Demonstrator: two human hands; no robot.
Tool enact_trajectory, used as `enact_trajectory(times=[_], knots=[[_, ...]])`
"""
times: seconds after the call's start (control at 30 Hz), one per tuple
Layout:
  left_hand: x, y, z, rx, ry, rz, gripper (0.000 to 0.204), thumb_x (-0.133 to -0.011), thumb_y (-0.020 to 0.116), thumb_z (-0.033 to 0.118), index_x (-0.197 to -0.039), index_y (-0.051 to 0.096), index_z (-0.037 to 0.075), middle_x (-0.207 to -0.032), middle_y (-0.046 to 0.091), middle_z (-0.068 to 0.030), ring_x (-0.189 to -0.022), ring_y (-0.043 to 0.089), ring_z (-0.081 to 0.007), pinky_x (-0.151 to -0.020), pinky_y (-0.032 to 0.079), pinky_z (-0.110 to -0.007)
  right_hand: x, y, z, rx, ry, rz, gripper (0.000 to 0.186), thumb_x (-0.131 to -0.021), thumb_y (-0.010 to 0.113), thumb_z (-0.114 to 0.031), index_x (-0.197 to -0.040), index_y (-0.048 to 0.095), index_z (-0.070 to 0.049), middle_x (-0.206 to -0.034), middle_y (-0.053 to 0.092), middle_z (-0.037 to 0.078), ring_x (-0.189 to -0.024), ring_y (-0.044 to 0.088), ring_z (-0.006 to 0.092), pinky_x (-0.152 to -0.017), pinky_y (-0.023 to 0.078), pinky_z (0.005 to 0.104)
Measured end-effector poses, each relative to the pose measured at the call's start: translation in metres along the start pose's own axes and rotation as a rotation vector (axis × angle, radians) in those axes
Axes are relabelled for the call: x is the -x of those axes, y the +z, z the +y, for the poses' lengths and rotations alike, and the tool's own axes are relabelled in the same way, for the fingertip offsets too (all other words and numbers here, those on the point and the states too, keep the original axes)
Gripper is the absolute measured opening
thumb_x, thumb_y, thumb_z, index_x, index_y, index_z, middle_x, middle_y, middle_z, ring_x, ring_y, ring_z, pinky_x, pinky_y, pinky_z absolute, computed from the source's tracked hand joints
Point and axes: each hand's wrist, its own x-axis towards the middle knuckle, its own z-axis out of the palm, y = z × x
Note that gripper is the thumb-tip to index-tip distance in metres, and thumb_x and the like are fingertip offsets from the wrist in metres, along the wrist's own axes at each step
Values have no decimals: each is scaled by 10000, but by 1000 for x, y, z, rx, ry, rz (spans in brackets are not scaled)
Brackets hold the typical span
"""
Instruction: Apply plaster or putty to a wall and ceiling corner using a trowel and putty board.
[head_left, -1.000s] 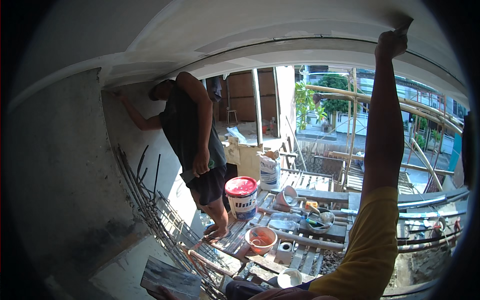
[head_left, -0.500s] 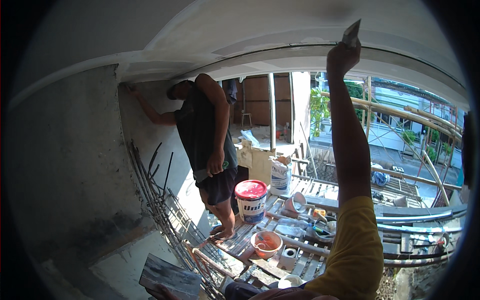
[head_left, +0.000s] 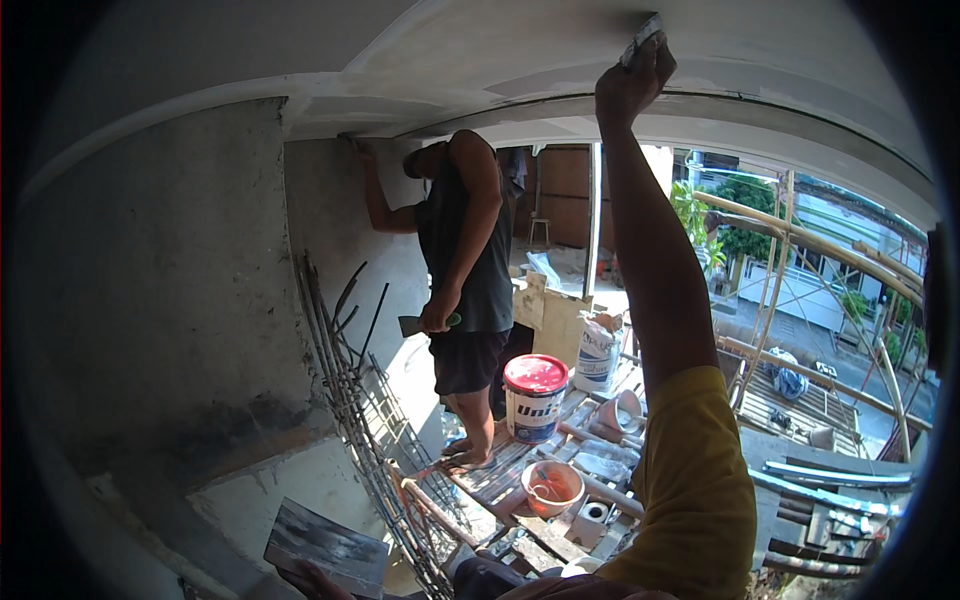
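Note:
My right hand [head_left: 630, 85] is raised at the top, closed on a metal scraper blade [head_left: 643, 35] against the white ceiling [head_left: 540, 40], where grey patches and a long dark groove run across. My left hand [head_left: 303, 575] is low at the bottom edge, gripping a flat metal plate [head_left: 327, 545] smeared with grey and white material.
A co-worker [head_left: 460, 240] stands left on a plank platform [head_left: 475, 500], one hand at the wall top, the other holding a scraper. Around are a red-lidded bucket [head_left: 536, 410], a sack [head_left: 598, 355], an orange tub [head_left: 552, 480], upright rebar [head_left: 330, 350] and bamboo scaffolding [head_left: 810, 240].
My right hand with the scraper has moved leftward along the ceiling and slightly up. The view has shifted, so the co-worker and buckets appear further right. The plate sits slightly further left.

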Motion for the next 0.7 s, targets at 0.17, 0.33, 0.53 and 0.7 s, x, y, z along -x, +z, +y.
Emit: enact_trajectory(times=[0.17, 0.33, 0.53, 0.7], knots=[[9, -5, 20, 52, -77, 20, 772, -930, 520, 383, -1440, 99, -17, -1418, 230, -315, -1260, 358, -383, -1033, 330, -440, 50, -4, -22, -230, 373, -260, 448, -729, 451, 101, -1162, 554, 49, -1062, 564, 180, -1010, 555, 327, -934, 417, 395], [8, -18, 13, 58, 14, 59, 781, -928, 531, 367, -1433, 94, -38, -1413, 234, -321, -1254, 363, -374, -1036, 324, -433, -45, -13, -3, -818, 1198, 329, 332, -823, 448, 40, -1152, 488, 49, -906, 570, 103, -593, 523, 169, -537, 439, 263], [22, -8, 48, -19, -80, 47, 786, -925, 540, 349, -1428, 87, -50, -1411, 237, -319, -1255, 358, -374, -1038, 318, -432, -35, 27, -121, -390, 792, 39, 356, -790, 459, 79, -1132, 449, 179, -1109, 412, 170, -976, 488, 284, -893, 400, 352], [14, -3, 30, 157, 187, -43, 768, -920, 545, 333, -1408, 107, -67, -1392, 261, -311, -1242, 361, -377, -1038, 315, -446, -25, -16, -60, -916, 1321, 73, 382, -778, 387, 104, -1159, 421, 111, -1139, 450, 195, -948, 581, 321, -810, 521, 424]])
